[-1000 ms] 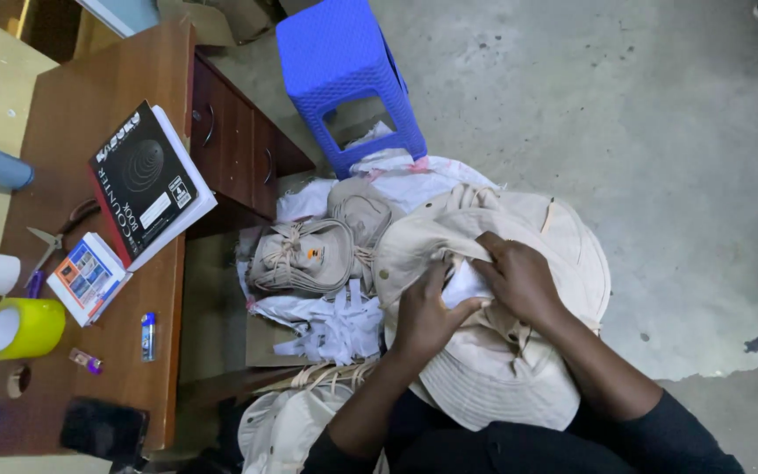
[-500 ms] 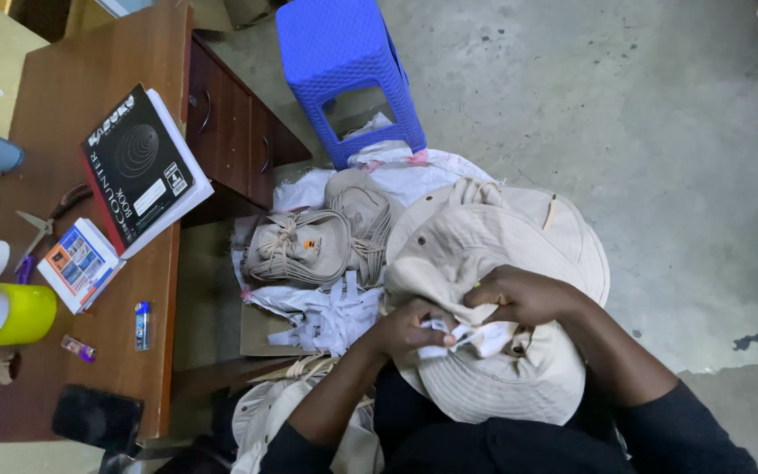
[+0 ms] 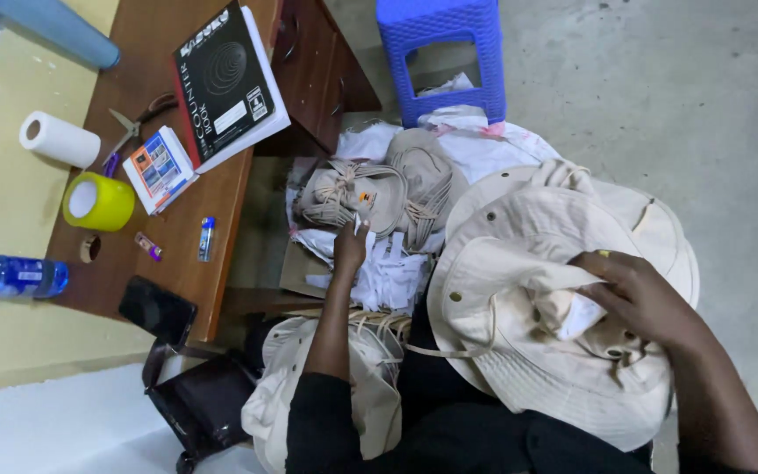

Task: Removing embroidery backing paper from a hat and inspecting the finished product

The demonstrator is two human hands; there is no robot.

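— While the right hand (image 3: pixel 638 298) is pinching white paper (image 3: pixel 582 314) inside the cream hat (image 3: pixel 554 290) on the lap, where's the left?

— Left hand (image 3: pixel 350 248) is reaching to 11 o'clock, fingers pressing white tags (image 3: pixel 379 276) by the folded hats (image 3: pixel 379 189); grip's unclear.

Small colourful box (image 3: pixel 160 167) on desk (image 3: pixel 146 53), dark phone (image 3: pixel 157 308)

Blue stool (image 3: pixel 443 54) on concrete; on desk (image 3: pixel 188 263), black book (image 3: pixel 225 81), yellow tape roll (image 3: pixel 98 201), paper roll (image 3: pixel 59 139), scissors (image 3: pixel 138 121).
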